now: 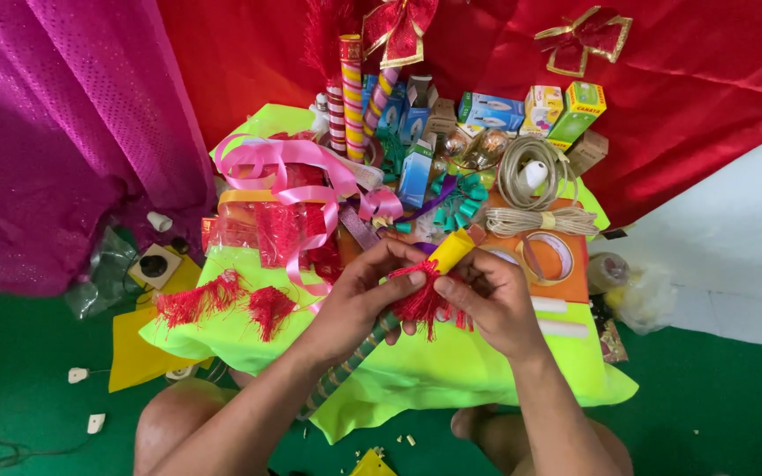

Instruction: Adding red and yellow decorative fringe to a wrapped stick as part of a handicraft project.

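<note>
Both hands meet over the lime-green cloth (249, 339). The left hand (359, 295) pinches a red fringe tassel (423, 300) while the right hand (491, 295) closes on a yellow tube (451, 250) above it, steadying a striped stick (354, 357). Beyond lie 2 loose red tassels (222, 304), pink ribbon (288, 167), twine coils (535, 189) and small boxes (491, 110).

Backdrop: draped red fabric (707, 97) with a gold-edged red bow (586, 37); sparkly magenta curtain (63, 132) at left. Floor: green carpet (716, 397). White wall section (734, 229) at right. Even light.
</note>
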